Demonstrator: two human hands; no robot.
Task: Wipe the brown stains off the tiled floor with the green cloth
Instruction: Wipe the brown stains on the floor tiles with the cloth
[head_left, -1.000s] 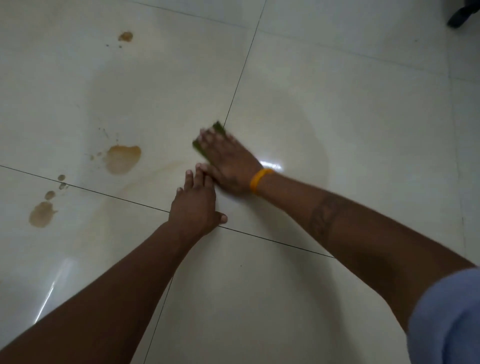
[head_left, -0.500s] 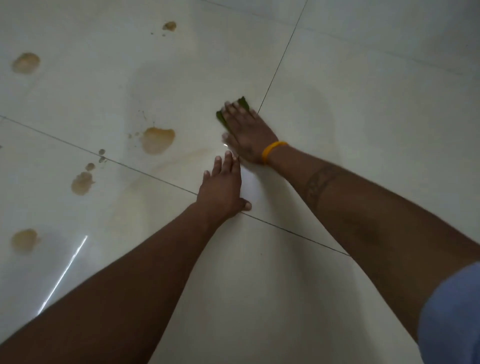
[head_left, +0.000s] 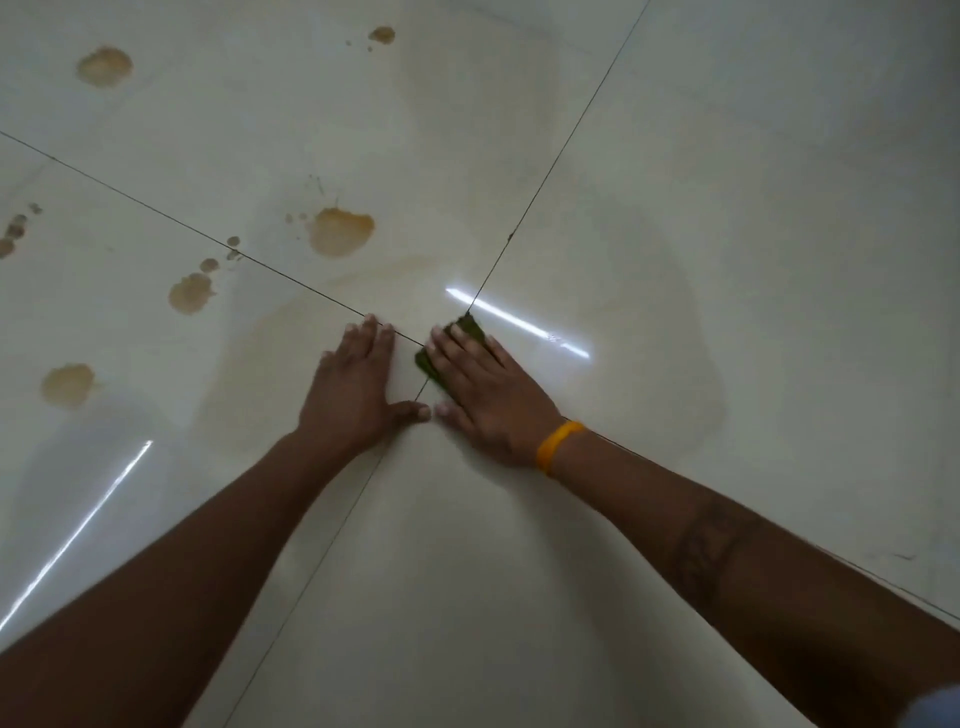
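My right hand (head_left: 488, 392) lies flat on the green cloth (head_left: 474, 329), pressing it to the cream tiled floor (head_left: 727, 208) where the grout lines cross; only the cloth's far corner and left edge show. My left hand (head_left: 358, 382) rests palm-down on the floor just left of it, fingers together, holding nothing. A large brown stain (head_left: 340, 231) sits beyond my left hand. More brown stains lie to the left: one (head_left: 191, 293), one (head_left: 67, 383), and one (head_left: 104, 66) farther off. A faint wet smear surrounds both hands.
A small brown spot (head_left: 382, 35) lies near the top edge, and small drops (head_left: 13, 231) at the left edge. Light glares off the glossy tiles at the right of the cloth and at lower left. An orange band (head_left: 558, 447) circles my right wrist.
My right hand has dragged the cloth back toward me, from beyond the left hand's fingertips to right beside it at the grout crossing. The view has shifted, showing more stains on the left.
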